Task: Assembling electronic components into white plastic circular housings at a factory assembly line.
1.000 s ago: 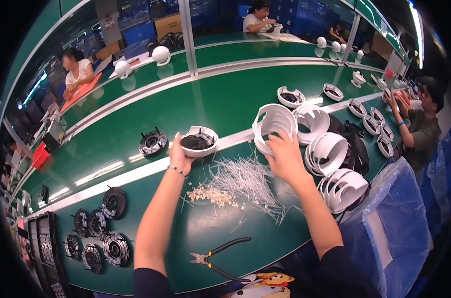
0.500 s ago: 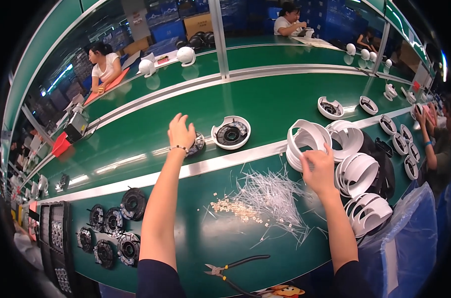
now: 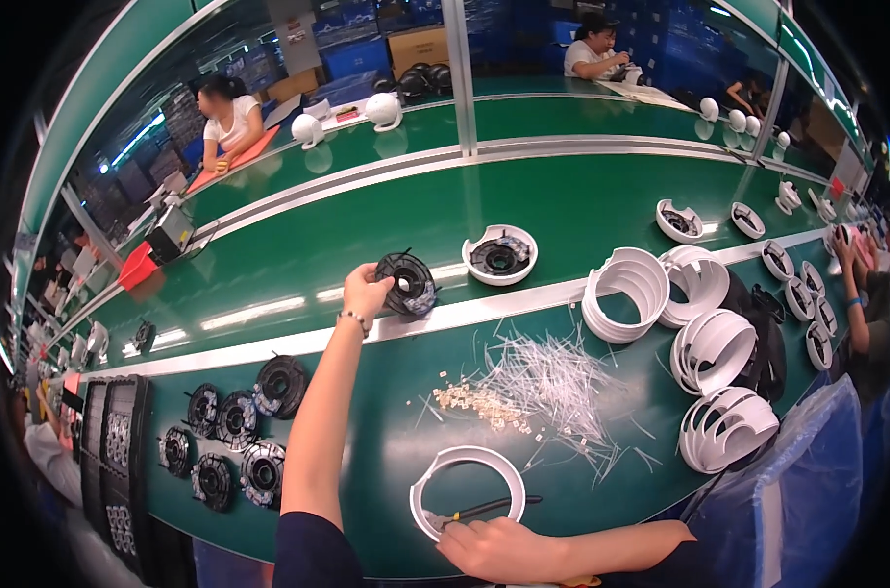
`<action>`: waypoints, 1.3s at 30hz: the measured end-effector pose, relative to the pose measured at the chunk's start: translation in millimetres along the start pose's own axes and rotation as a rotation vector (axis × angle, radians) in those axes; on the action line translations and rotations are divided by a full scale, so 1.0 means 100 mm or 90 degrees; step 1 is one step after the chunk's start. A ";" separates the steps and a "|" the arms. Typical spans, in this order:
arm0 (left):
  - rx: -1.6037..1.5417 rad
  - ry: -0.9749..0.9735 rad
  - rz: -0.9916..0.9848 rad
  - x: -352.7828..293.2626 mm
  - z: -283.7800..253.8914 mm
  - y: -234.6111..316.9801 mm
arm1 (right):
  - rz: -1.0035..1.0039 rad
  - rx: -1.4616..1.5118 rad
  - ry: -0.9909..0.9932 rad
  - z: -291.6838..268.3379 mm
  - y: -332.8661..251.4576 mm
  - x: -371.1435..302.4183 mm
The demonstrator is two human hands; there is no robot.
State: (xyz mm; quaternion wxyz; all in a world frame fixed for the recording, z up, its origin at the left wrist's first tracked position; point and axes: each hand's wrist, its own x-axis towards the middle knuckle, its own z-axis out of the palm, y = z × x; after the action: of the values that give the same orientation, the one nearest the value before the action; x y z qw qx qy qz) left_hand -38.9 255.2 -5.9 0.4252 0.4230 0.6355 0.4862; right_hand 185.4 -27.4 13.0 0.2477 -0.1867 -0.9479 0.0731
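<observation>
The left hand (image 3: 369, 292) is pinching the edge of a black disc (image 3: 420, 296), its fingers partly disappearing behind; whether the disc's lower edge is touching the white strip (image 3: 313, 343) beneath, I cannot tell. The right hand (image 3: 492, 549) is clamping the near edge of a white ring (image 3: 469, 455), hiding that stretch of rim. Through the opening, pliers (image 3: 484, 509) are showing: one handle is passing behind the ring's right side and poking out, while the other is going unseen. Farther off, pale strands (image 3: 553, 377) are lying tangled beside small beige pieces (image 3: 479, 404), too small to make out. Beyond, a white shell (image 3: 502, 277) is holding a dark round part. To the right, stacked white rings (image 3: 626, 294) are overlapping; to the left, more black discs (image 3: 212, 480) are lying near a dark tray (image 3: 117, 451). At the far right, a co-worker's arm (image 3: 857, 318) is showing, the body fading into the dark rim.
</observation>
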 end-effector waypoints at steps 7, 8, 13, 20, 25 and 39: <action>-0.229 -0.035 0.116 -1.24 -0.43 -0.34 | 0.128 0.211 -0.271 0.00 0.00 0.13; -0.268 -0.049 0.130 -1.38 -0.40 -0.37 | 0.125 0.119 -0.250 -0.14 0.04 0.18; -0.303 -0.060 0.160 -1.91 -0.50 -0.43 | 0.190 0.113 -0.370 -0.27 0.33 0.23; -0.354 -0.123 0.123 -2.06 -0.50 -0.43 | 0.230 0.186 -0.399 -0.31 0.39 0.31; -0.360 -0.109 0.138 -2.07 -0.48 -0.44 | 0.217 0.181 -0.344 -0.25 0.38 0.23; -0.413 -0.184 0.125 -2.29 -0.17 -0.42 | 0.366 0.318 0.286 -0.20 0.69 0.28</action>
State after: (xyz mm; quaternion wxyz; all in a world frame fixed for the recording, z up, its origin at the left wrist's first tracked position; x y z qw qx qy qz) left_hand 3.8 25.9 -14.2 0.5739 0.3894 0.3379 0.6363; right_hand 195.2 47.9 26.7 0.4544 -0.3886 -0.7333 0.3237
